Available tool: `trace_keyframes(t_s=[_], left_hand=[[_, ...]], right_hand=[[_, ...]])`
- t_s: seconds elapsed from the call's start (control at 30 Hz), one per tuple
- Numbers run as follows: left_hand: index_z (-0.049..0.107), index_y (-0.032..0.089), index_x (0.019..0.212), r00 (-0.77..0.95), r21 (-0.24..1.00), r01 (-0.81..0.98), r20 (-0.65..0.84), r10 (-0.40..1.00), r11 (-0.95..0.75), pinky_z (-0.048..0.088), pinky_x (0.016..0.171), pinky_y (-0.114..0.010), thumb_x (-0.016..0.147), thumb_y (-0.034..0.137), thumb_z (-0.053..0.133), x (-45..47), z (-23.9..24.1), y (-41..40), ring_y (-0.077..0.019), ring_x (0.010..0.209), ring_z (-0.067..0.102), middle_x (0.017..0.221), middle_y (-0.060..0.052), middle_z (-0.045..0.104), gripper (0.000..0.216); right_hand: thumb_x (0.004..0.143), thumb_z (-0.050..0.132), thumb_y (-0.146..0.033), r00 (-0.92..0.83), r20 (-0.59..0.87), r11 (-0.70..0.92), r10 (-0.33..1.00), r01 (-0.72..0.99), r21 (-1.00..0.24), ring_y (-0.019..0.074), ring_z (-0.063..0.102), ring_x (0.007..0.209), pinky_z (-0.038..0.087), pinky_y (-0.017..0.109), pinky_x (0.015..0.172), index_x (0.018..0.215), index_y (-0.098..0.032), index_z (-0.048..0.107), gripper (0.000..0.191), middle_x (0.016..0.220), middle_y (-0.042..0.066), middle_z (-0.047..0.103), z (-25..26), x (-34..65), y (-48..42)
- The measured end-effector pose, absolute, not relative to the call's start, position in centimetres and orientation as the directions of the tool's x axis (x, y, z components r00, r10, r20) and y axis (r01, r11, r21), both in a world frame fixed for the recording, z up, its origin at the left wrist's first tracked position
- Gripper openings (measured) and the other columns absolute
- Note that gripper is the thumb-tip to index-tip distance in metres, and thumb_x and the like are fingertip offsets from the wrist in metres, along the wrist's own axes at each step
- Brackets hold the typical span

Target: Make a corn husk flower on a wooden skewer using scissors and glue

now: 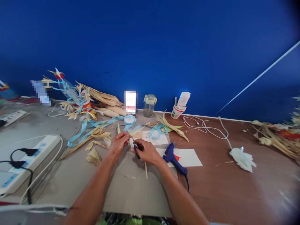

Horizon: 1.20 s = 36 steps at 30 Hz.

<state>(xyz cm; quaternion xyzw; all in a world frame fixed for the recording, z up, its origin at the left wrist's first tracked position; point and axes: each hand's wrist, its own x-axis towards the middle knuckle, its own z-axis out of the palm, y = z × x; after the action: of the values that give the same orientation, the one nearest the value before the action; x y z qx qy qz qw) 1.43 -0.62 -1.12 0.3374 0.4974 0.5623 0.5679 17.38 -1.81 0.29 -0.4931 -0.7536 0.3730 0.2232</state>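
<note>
My right hand (147,150) is closed round the dark handles of a pair of scissors (136,148), and their blades point up and left toward my left hand. My left hand (120,141) is closed in a pinch beside the blade tips; what its fingers hold is too small to make out. Just beyond both hands lie a white sheet with drawn lines (156,139) and light-blue ribbon (156,132). Dried corn husks (100,134) are spread to the left of my left hand. A blue glue gun (172,156) rests on white paper (191,157) right of my right hand.
A white power strip (44,156) with black plugs lies left. Along the blue wall stand a ribbon-wrapped branch arrangement (81,101), a blurred bright screen (130,101), a lidded jar (149,106) and a paper cup (177,112). White cable (206,125) and crumpled tissue (242,158) lie right.
</note>
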Motion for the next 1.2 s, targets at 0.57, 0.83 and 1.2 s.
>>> trace_keyframes(t_s=[0.57, 0.83, 1.2], left_hand=[[0.051, 0.015, 0.050, -0.074, 0.958, -0.227, -0.197, 0.978, 0.176, 0.022, 0.046, -0.020, 0.058, 0.024, 0.066, 1.22, -1.19, -0.71, -0.0045, 0.044, 0.029, 0.046, 0.007, 0.036, 0.019], [0.052, 0.016, 0.051, -0.089, 0.957, -0.234, -0.195, 0.977, 0.170, 0.025, 0.045, -0.019, 0.059, 0.025, 0.067, 1.25, -1.03, -0.74, -0.0048, 0.044, 0.029, 0.046, 0.007, 0.037, 0.019], [0.055, 0.015, 0.054, -0.096, 0.951, -0.261, -0.199, 0.975, 0.168, 0.024, 0.045, -0.019, 0.060, 0.024, 0.068, 1.03, -1.66, -0.55, -0.0041, 0.043, 0.030, 0.047, 0.007, 0.038, 0.016]], right_hand=[[0.075, 0.062, -0.034, -0.424, -0.041, 0.226, 0.905, 0.560, -0.797, 0.0136, 0.053, 0.064, 0.034, 0.023, 0.059, 0.096, -0.023, 0.066, 0.024, 0.074, -0.001, 0.063, 0.28, 17.67, -1.73], [0.074, 0.062, -0.034, -0.428, -0.054, 0.210, 0.902, 0.545, -0.812, 0.0124, 0.048, 0.061, 0.033, 0.022, 0.057, 0.094, -0.022, 0.066, 0.024, 0.067, -0.002, 0.058, 0.34, 17.74, -1.68], [0.076, 0.060, -0.036, -0.459, -0.031, 0.218, 0.888, 0.479, -0.851, 0.0112, 0.044, 0.059, 0.033, 0.021, 0.056, 0.085, -0.021, 0.064, 0.018, 0.067, -0.003, 0.055, -0.40, 17.75, -1.39]])
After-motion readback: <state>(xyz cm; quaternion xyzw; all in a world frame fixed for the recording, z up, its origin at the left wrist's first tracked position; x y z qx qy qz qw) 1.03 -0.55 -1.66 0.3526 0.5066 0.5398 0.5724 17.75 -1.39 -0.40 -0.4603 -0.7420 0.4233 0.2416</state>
